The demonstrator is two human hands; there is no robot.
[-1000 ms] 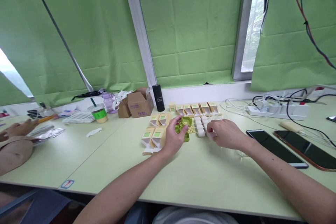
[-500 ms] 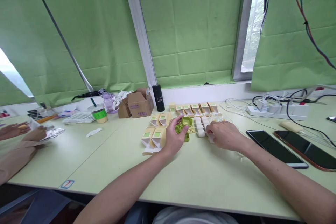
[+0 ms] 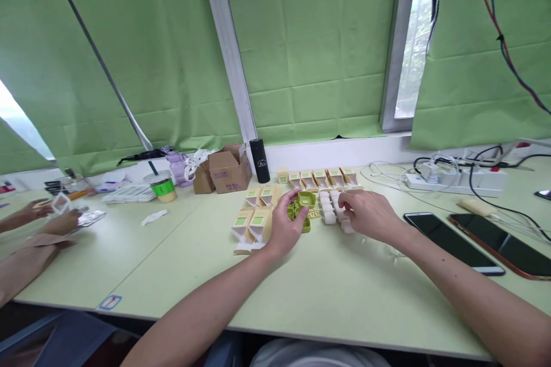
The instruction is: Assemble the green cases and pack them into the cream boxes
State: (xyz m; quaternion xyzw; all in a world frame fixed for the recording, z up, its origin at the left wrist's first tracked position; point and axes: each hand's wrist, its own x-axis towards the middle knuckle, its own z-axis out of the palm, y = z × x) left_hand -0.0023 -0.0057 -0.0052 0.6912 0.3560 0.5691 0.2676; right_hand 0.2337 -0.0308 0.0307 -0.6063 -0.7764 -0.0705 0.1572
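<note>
My left hand [image 3: 284, 228] is curled round a small green plastic case [image 3: 305, 201] that rests on the pale green table [image 3: 327, 292]. Right of it lie several small white blocks [image 3: 329, 210] in rows. My right hand [image 3: 370, 215] lies over the right end of those rows with its fingers bent down on them; what they grip is hidden. Small tan cartons with green labels [image 3: 253, 222] stand left of my left hand, and a row of them [image 3: 321, 178] stands behind the blocks.
Two phones [image 3: 451, 243] lie at the right, with a power strip and cables [image 3: 451, 180] behind. A black bottle [image 3: 260, 160], brown boxes [image 3: 226, 171] and a cup [image 3: 163, 186] stand at the back. Another person's hands [image 3: 47, 218] work at the far left.
My right hand has slid slightly back and left over the white blocks. My left hand stays on the green case. The other person's hands have lifted a small packet.
</note>
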